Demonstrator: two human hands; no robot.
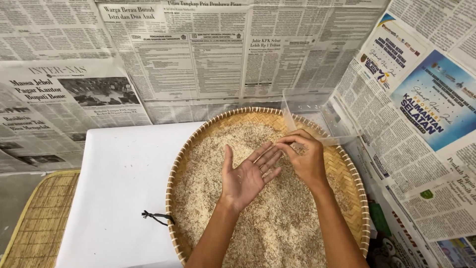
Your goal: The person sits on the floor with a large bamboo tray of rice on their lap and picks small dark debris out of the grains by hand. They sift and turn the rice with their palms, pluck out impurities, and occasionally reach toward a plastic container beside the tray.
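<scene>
Now the left hand (pixel 245 178) lies spread, palm up, over the rice (pixel 258 208) in the round woven tray (pixel 347 168); the right hand (pixel 305 159) pinches grains at its fingertips, beside a clear plastic container (pixel 312 114).

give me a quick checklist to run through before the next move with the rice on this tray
1. Left hand open, palm up over the rice: ok.
2. Right hand fingertips pinched at the left hand's fingertips: ok; whether they hold a grain, cannot tell.
3. Grains resting on the left palm: ok, a few specks show.
4. Woven tray resting flat, rice inside its rim: ok, no spill seen on the white sheet.
5. Clear plastic container at the tray's far right edge, within likely reach: ok; its contents, cannot tell.
6. Black cord at the tray's left rim lying clear of the rice: ok.
</scene>
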